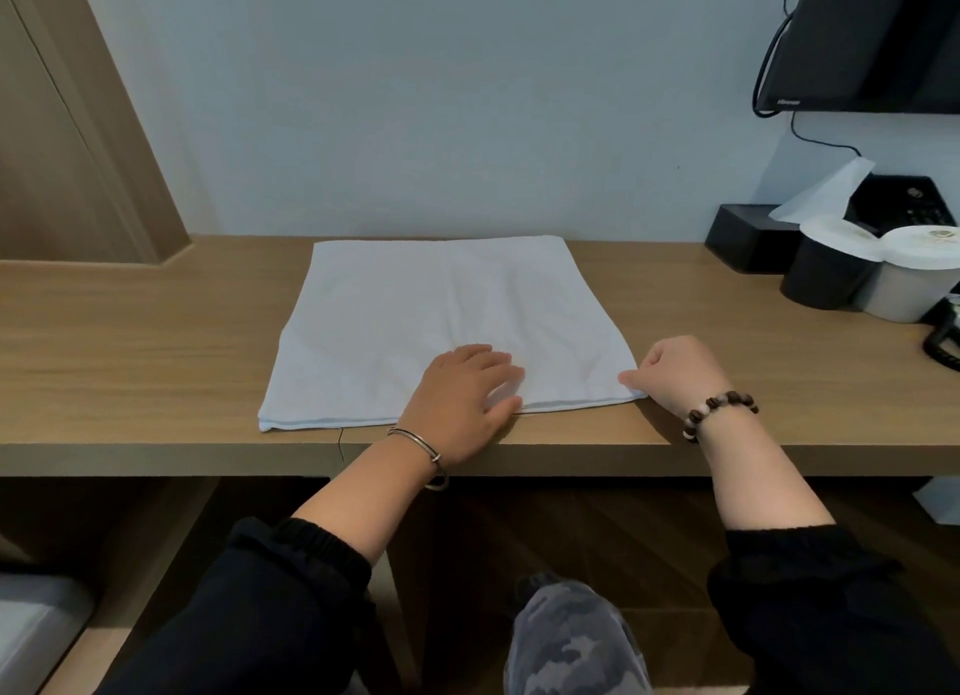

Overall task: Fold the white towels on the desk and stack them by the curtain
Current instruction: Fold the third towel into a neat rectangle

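Observation:
A white towel [415,309] lies flat on the wooden desk [156,341], folded once, with its doubled edge along the desk's front. My left hand [462,398] rests palm down with straight fingers on the towel's near edge, a little right of its middle. My right hand [675,372] is at the towel's near right corner, fingers curled, thumb and fingers pinching that corner. No other towel and no curtain is in view.
At the desk's right end stand a black tissue box [748,237], two lidded cups [831,263] and a black phone [904,200]. A screen [872,39] hangs on the wall above them. A wooden panel [78,138] borders the left. My knee [566,637] is below the desk.

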Demonstrator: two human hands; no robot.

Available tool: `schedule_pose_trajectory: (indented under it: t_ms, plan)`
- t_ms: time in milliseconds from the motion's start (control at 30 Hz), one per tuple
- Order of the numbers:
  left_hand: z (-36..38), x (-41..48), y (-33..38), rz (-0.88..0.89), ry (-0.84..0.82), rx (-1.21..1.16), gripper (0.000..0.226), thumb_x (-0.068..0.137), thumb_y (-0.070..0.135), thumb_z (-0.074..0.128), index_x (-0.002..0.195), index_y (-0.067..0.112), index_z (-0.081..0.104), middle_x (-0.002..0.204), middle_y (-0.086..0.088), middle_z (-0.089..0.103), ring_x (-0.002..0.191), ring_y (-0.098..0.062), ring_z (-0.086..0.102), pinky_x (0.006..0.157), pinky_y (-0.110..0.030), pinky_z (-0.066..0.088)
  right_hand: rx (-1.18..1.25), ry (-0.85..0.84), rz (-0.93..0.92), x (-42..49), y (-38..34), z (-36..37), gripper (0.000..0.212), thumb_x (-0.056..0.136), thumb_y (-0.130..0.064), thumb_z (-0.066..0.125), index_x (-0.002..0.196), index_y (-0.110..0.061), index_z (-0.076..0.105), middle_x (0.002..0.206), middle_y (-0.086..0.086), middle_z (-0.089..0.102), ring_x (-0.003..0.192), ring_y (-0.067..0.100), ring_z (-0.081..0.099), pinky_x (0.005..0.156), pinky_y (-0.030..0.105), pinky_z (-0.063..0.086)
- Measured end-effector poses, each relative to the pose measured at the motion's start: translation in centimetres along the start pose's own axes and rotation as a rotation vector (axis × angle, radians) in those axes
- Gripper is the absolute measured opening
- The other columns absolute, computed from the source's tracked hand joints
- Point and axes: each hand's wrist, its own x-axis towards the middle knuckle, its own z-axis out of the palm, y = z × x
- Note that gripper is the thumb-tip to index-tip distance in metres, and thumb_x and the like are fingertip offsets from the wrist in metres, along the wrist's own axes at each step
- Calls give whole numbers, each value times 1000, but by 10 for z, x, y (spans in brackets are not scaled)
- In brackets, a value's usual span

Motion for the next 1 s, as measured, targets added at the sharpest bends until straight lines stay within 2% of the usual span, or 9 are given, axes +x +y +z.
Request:
schedule_pose_trajectory:
  t_ms: [67,167,233,400,600,800,867,933,1000]
  plan:
    - [-4,0,1,49,38,-53,30,91,34,58,116,21,65,119,3,61,113,-15,46,89,-22,33,13,32,11,1,2,3,30,83,-28,67,62,-9,57,62,6,51,57,18,47,52,25,38]
    - [-6,-1,4,69,17,-49,19,91,30,59,101,20,71,104,4,63,99,-14,50,75,-25,38,15,65,13,1,2,6,34,83,-24,65,55,-12,50,56,4,44,53,18,44,53,27,39]
    - [-6,0,7,74,19,-57,18,92,25,57,95,18,73,100,4,63,97,-15,52,75,-29,41,4,89,14,1,3,8,31,82,-23,64,57,-12,51,57,4,46,54,18,46,54,28,42]
    - [-8,4,8,48,50,-68,16,91,21,58,91,15,73,96,4,66,94,-13,55,70,-19,33,6,105,15,1,4,11,29,85,-25,63,61,-11,55,60,4,51,56,17,50,55,28,45]
    - [-13,5,10,156,86,22,19,91,15,53,85,8,70,88,-3,64,84,-19,55,68,-31,43,-14,130,13,2,2,15,22,87,-20,58,67,-11,55,62,4,51,56,18,48,55,29,43]
    - [-11,0,10,199,-12,139,24,95,21,46,90,8,66,99,-3,61,93,-19,52,69,-36,44,-48,176,-5,-3,3,19,19,90,-20,55,72,-13,54,68,4,54,59,16,49,52,25,39]
    - [-12,-3,6,176,-8,75,24,95,24,50,90,11,69,100,0,62,93,-17,53,71,-33,44,-54,168,1,-6,3,17,16,91,-19,54,76,-13,54,72,4,55,61,15,49,50,25,37]
    - [-15,-7,0,80,10,-62,23,94,27,53,93,15,72,100,5,63,92,-12,54,77,-28,44,-82,162,24,-12,-2,15,5,91,-17,53,89,-12,55,81,3,55,68,14,51,53,25,39]
    - [-19,-7,-6,-73,118,-168,23,95,25,51,103,18,71,105,6,63,99,-10,53,82,-22,41,-189,243,-18,-15,-15,19,22,88,-12,54,109,-13,51,105,5,53,92,19,51,72,30,47]
